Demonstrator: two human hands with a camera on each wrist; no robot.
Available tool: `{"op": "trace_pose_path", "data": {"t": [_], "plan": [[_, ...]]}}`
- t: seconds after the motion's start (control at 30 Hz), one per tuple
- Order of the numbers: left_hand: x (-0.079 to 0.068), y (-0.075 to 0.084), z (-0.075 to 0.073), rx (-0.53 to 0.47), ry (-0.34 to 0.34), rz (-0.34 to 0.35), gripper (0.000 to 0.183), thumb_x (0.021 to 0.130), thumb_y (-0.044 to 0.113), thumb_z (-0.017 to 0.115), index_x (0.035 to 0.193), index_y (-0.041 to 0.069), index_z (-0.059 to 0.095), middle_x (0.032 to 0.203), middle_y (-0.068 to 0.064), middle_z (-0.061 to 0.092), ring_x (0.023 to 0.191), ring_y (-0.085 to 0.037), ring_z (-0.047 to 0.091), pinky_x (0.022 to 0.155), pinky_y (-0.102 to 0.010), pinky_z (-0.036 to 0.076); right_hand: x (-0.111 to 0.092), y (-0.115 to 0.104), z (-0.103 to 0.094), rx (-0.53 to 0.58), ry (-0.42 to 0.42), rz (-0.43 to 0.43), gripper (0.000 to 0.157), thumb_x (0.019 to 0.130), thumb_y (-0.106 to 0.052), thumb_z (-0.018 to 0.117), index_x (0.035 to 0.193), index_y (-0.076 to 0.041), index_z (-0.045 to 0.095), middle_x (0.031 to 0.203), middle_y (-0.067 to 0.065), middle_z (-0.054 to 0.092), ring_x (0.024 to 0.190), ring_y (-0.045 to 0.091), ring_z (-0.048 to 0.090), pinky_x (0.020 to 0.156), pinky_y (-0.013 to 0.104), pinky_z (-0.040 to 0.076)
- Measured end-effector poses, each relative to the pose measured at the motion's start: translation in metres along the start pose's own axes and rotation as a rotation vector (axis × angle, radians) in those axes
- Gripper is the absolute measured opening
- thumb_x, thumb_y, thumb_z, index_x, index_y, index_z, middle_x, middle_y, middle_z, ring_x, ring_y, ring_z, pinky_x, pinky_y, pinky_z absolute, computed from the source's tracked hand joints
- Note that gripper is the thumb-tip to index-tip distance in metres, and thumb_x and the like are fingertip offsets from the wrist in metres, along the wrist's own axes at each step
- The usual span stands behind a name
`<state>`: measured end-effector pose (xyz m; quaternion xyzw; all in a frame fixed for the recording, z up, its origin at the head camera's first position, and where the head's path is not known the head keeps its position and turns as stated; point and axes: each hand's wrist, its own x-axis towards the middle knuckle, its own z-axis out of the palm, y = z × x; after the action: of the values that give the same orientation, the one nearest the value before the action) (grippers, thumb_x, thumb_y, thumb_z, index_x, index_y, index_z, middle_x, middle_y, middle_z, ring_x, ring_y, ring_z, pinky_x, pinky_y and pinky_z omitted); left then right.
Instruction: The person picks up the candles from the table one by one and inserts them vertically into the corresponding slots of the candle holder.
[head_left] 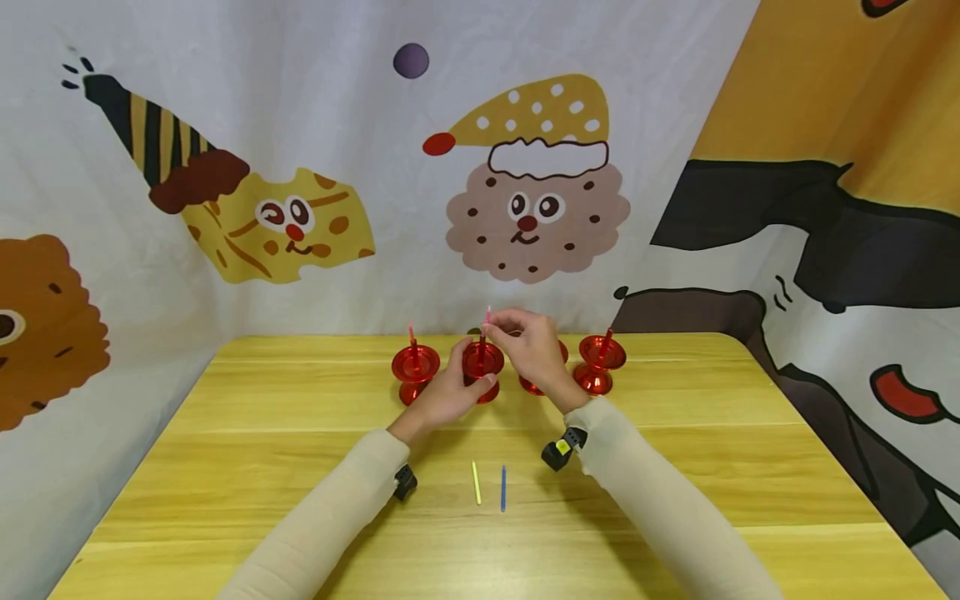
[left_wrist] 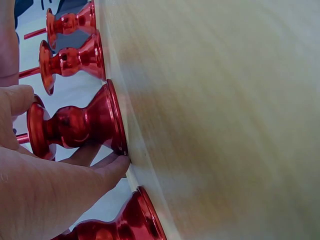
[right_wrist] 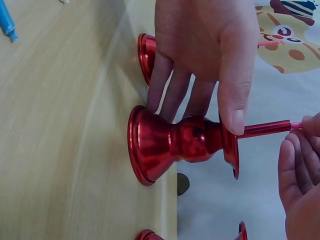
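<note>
My left hand [head_left: 448, 393] steadies a shiny red candle holder [right_wrist: 195, 140], with the thumb at its dish rim and the other fingers along its far side and base. The holder stands upright on the table. From its dish rises a thin red tube [right_wrist: 265, 128]. At the tube's top, my right hand [head_left: 534, 350] pinches a slim pink candle [right_wrist: 296, 126] between thumb and fingertips. The candle's lower end meets the tube opening, and its tip [head_left: 489, 312] shows above the fingers in the head view.
To the left stands a matching holder [head_left: 415, 367] bearing a pink candle [head_left: 411, 332]. Two more are to the right, one [head_left: 532, 386] partly behind my right hand, the other [head_left: 602, 354] farther out. A yellow candle [head_left: 476, 483] and a blue candle [head_left: 504, 488] lie nearer on the table.
</note>
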<state>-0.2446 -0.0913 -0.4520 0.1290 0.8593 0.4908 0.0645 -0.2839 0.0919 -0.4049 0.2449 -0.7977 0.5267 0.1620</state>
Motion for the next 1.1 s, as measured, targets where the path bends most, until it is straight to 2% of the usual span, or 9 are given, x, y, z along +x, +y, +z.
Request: {"op": "trace_pose_path", "data": {"t": [0.1, 0.4, 0.6, 0.8, 0.93, 1.1], "plan": [[-0.003, 0.006, 0.0, -0.012, 0.004, 0.002, 0.086, 0.112, 0.038, 0.064, 0.174, 0.007, 0.015, 0.158, -0.03, 0.054, 0.139, -0.044, 0.06, 0.117, -0.06, 0.046, -0.001, 0.0, 0.0, -0.017, -0.012, 0.003, 0.007, 0.1, -0.005, 0.082, 0.103, 0.0, 0.084, 0.094, 0.011, 0.081, 0.083, 0.023, 0.076, 0.076, 0.026, 0.06], [-0.005, 0.008, -0.002, 0.003, -0.011, 0.01, 0.084, 0.113, 0.038, 0.061, 0.174, 0.005, 0.013, 0.16, -0.03, 0.052, 0.14, -0.043, 0.06, 0.117, -0.058, 0.047, -0.002, 0.001, 0.0, -0.04, -0.02, -0.028, 0.006, 0.099, -0.005, 0.083, 0.103, 0.0, 0.084, 0.094, 0.01, 0.081, 0.083, 0.024, 0.076, 0.077, 0.03, 0.062], [-0.001, 0.0, -0.001, -0.015, -0.028, 0.028, 0.089, 0.111, 0.046, 0.062, 0.175, 0.008, 0.013, 0.162, -0.026, 0.052, 0.143, -0.039, 0.058, 0.118, -0.056, 0.046, -0.003, 0.003, 0.001, -0.063, -0.031, -0.059, 0.005, 0.099, -0.004, 0.083, 0.102, -0.001, 0.085, 0.097, 0.01, 0.081, 0.084, 0.023, 0.077, 0.079, 0.031, 0.063], [0.008, -0.012, 0.002, -0.017, -0.021, -0.007, 0.093, 0.109, 0.045, 0.066, 0.176, 0.013, 0.011, 0.162, -0.02, 0.054, 0.141, -0.033, 0.06, 0.117, -0.052, 0.048, -0.005, 0.003, 0.002, -0.068, -0.02, -0.057, 0.006, 0.099, -0.005, 0.083, 0.102, -0.001, 0.085, 0.098, 0.01, 0.081, 0.084, 0.023, 0.077, 0.078, 0.033, 0.063], [0.002, -0.003, 0.002, -0.032, -0.012, -0.012, 0.088, 0.111, 0.039, 0.065, 0.176, 0.011, 0.013, 0.162, -0.022, 0.053, 0.141, -0.035, 0.06, 0.117, -0.053, 0.047, -0.006, 0.003, 0.003, -0.085, -0.022, -0.058, 0.006, 0.099, -0.005, 0.083, 0.103, -0.001, 0.084, 0.097, 0.01, 0.081, 0.083, 0.024, 0.077, 0.078, 0.035, 0.063], [-0.006, 0.008, 0.0, -0.05, -0.007, 0.014, 0.083, 0.113, 0.035, 0.063, 0.174, 0.006, 0.014, 0.161, -0.027, 0.052, 0.142, -0.041, 0.058, 0.118, -0.057, 0.045, -0.009, 0.001, 0.001, -0.098, -0.021, -0.07, 0.008, 0.097, -0.005, 0.085, 0.104, -0.002, 0.084, 0.097, 0.009, 0.081, 0.082, 0.024, 0.077, 0.076, 0.034, 0.063]]}}
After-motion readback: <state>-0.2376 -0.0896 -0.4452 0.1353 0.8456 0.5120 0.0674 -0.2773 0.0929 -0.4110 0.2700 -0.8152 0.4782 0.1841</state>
